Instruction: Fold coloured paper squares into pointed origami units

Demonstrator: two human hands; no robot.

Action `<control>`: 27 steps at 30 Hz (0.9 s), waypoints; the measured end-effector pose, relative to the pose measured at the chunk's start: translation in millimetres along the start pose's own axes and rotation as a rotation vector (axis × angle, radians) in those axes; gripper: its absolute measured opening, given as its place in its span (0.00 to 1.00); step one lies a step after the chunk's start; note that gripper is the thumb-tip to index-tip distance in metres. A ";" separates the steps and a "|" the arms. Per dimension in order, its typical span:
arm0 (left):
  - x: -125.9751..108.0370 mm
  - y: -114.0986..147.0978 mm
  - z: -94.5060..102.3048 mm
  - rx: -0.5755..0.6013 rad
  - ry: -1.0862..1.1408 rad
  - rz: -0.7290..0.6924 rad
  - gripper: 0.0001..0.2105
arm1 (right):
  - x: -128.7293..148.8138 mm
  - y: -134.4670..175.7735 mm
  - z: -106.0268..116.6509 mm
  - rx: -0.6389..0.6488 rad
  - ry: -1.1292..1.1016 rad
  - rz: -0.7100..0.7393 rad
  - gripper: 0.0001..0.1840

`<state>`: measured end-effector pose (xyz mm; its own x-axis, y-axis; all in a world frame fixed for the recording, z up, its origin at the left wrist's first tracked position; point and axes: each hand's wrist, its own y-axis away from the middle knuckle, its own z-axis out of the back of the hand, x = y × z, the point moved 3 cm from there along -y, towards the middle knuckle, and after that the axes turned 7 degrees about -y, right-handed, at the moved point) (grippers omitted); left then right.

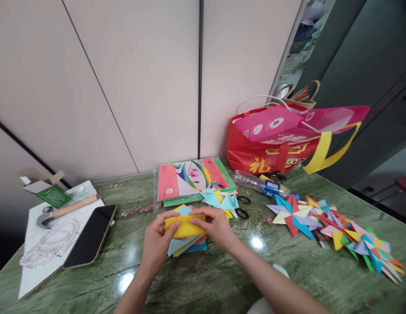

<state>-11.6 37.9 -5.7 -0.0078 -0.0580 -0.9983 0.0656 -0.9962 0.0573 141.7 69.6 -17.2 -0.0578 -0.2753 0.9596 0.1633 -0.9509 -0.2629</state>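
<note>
The red gift bag (237, 150) at the back carries a large yellow character, 礼, low on its front; further yellow characters to the right are partly hidden by folds. The pink paper bag (268, 124) rising out of it shows white lettering, round white emblems and a small QR-style square, too small to read. The plastic bottle (249, 179) lies on its side with a blue label whose print is unreadable. White lines of text on the green face of the small box (53, 197) are also too fine to make out, as is the logo on the floral cover of the coloured-paper pack (168, 181).

The folded yellow paper (184, 227) is a narrow rectangle, its long axis running left to right across the person's front. It is over the stack of coloured paper (191, 247) on the green marbled tabletop (101, 283). The left hand (159, 231) pinches its left end between thumb and fingers; the right hand (218, 226) pinches its right end likewise.
</note>
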 end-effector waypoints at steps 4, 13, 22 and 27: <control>-0.7 -0.1 0.0 0.001 -0.004 0.000 0.15 | -1.1 -0.2 0.0 0.006 -0.012 0.014 0.07; 0.0 -0.2 0.0 -0.011 -0.012 -0.004 0.13 | -1.2 -0.4 0.7 0.010 0.002 0.012 0.08; 0.2 0.0 -0.9 0.013 -0.038 -0.012 0.12 | 0.2 -0.6 -1.5 0.097 -0.020 -0.015 0.06; 2.7 -1.2 -1.2 0.042 -0.059 -0.004 0.13 | -0.4 -0.5 -2.6 0.101 -0.031 -0.019 0.05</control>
<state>-10.5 39.0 -8.5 -0.0664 -0.0565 -0.9962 0.0231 -0.9982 0.0551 139.1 69.8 -17.7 -0.0320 -0.2512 0.9674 0.2612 -0.9364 -0.2345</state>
